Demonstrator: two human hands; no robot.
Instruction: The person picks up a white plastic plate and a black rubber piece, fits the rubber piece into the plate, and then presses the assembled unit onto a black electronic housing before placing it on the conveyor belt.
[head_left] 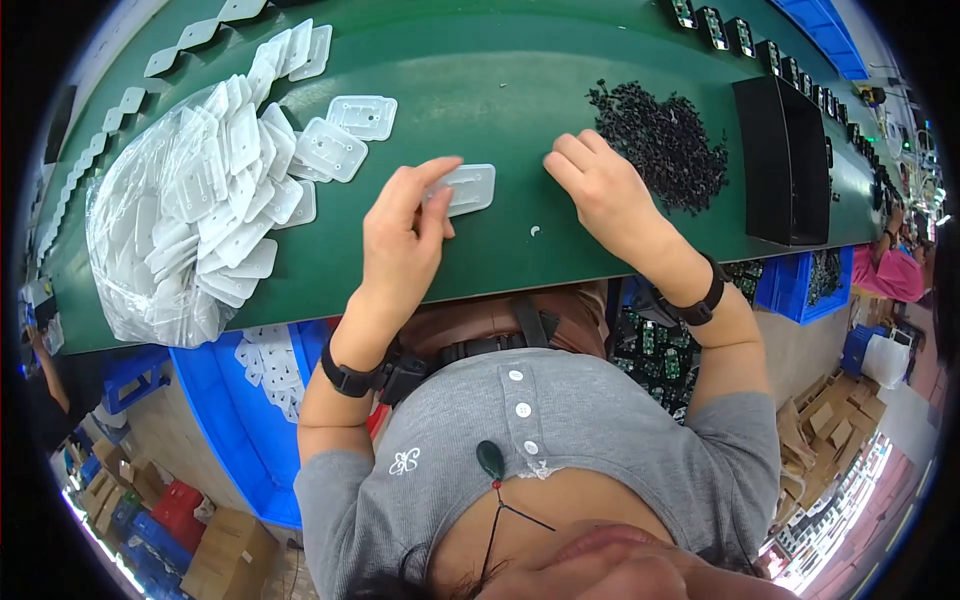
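A translucent white plastic cover (474, 187), rectangular with rounded corners, lies at the middle of the green table. My left hand (405, 215) has thumb and fingers around its left end, and they hide that part. To the right, my right hand (605, 190) is closed with curled fingertips above the table, apart from the cover. Whatever its fingers hold, if anything, is hidden. Just beyond that hand spreads a pile of small black parts (665, 140). Two loose covers (332, 150) lie left of centre, beside a heap of similar covers (235, 190) spilling from a clear plastic bag (120, 270).
A black open box (785, 160) stands on its side at the right. Circuit boards in black housings (740, 38) line the far right edge; white pieces (200, 33) line the far left. Blue bins (225, 420) sit below the table's near edge. A small white scrap (535, 231) lies between my hands.
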